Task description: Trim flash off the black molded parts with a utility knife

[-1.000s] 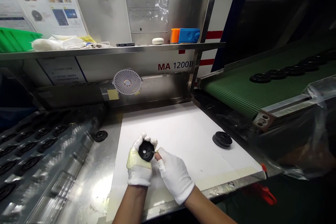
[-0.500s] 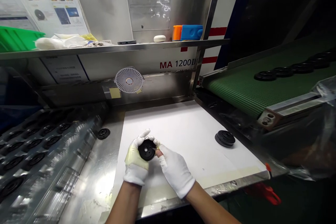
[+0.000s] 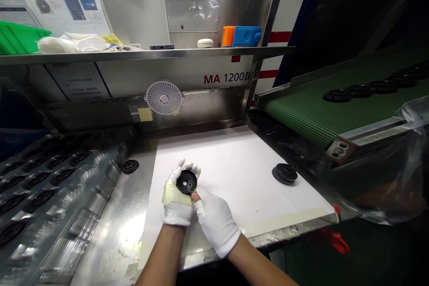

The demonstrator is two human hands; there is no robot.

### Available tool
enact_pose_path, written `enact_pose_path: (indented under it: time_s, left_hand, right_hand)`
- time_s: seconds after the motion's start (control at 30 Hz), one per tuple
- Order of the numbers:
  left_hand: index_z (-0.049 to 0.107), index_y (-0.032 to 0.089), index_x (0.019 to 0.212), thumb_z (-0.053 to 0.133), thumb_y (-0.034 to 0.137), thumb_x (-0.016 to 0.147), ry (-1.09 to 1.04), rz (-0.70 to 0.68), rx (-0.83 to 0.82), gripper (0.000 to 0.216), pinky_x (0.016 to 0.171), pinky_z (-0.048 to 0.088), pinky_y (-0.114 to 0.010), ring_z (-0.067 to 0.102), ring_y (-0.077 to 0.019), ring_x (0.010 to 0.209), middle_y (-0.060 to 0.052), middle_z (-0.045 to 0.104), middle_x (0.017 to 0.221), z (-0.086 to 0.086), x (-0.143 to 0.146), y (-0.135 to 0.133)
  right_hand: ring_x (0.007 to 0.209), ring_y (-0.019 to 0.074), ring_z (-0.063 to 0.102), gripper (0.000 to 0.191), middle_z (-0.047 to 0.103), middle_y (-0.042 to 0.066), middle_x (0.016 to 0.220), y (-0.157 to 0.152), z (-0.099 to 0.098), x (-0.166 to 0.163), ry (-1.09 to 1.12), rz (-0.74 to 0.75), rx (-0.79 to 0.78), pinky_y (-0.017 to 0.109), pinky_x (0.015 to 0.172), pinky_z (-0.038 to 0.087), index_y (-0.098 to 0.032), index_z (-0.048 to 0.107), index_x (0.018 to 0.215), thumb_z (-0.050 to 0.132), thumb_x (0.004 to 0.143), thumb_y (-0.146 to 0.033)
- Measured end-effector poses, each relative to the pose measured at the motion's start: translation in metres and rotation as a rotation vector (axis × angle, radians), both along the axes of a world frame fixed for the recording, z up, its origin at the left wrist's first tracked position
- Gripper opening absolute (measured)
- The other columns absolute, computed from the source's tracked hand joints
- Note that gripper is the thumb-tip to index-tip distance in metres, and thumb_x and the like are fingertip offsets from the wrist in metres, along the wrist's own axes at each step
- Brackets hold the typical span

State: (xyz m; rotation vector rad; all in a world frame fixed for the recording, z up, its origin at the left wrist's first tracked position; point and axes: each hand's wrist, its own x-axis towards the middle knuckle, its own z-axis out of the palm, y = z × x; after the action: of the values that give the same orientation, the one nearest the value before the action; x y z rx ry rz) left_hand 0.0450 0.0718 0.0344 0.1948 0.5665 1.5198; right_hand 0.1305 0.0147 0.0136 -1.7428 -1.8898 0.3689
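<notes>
My left hand [image 3: 176, 201], in a white glove with yellowish tape round the palm, is closed round a small black round part [image 3: 187, 181] and holds it above the white sheet [image 3: 234, 174]. My right hand [image 3: 214, 219], also gloved, is pinched at the part's lower edge, with a thin tool tip barely showing between its fingers. A second black round part [image 3: 284, 173] lies on the sheet to the right, apart from both hands.
A clear tray [image 3: 40, 196] with several black parts fills the left. One loose black part [image 3: 130, 166] lies on the steel table. A green conveyor belt [image 3: 311, 111] with several black parts runs at the right. A small white fan [image 3: 164, 98] stands behind; a shelf [image 3: 144, 55] above holds clutter.
My right hand's pinch has shifted from the part's right side down to its lower edge. My left hand has turned the part slightly. The view has drifted a little.
</notes>
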Motion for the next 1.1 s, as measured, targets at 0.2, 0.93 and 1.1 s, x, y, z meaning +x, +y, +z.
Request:
enact_pose_path:
  time_s: [0.2, 0.93, 1.1]
  left_hand:
    - [0.063, 0.014, 0.098, 0.054, 0.014, 0.071, 0.026, -0.08, 0.028, 0.028, 0.065, 0.053, -0.035, 0.061, -0.0188, 0.066, -0.006, 0.061, 0.069, -0.002, -0.01, -0.005]
    - [0.064, 0.014, 0.081, 0.064, 0.019, 0.074, 0.076, -0.064, 0.017, 0.008, 0.059, 0.05, -0.028, 0.056, -0.014, 0.06, -0.001, 0.056, 0.063, -0.003, -0.003, -0.003]
    - [0.064, 0.017, 0.088, 0.064, 0.017, 0.074, 0.079, 0.043, 0.054, 0.014, 0.072, 0.052, -0.03, 0.058, -0.0123, 0.066, 0.0, 0.058, 0.068, -0.002, -0.002, -0.006]
  right_hand:
    - [0.066, 0.0151, 0.058, 0.03, 0.066, 0.0, 0.077, 0.003, 0.001, 0.009, 0.04, 0.001, -0.004, 0.029, 0.058, 0.029, -0.023, 0.054, 0.088, 0.028, 0.097, -0.034]
    - [0.066, 0.0155, 0.06, 0.026, 0.067, -0.001, 0.075, -0.004, -0.003, 0.003, -0.021, -0.033, 0.014, 0.03, 0.057, 0.027, -0.024, 0.055, 0.088, 0.032, 0.096, -0.034]
    - [0.067, 0.0174, 0.062, 0.03, 0.067, 0.0, 0.076, -0.01, -0.002, -0.007, -0.045, -0.008, -0.017, 0.031, 0.057, 0.025, -0.023, 0.054, 0.085, 0.03, 0.096, -0.036]
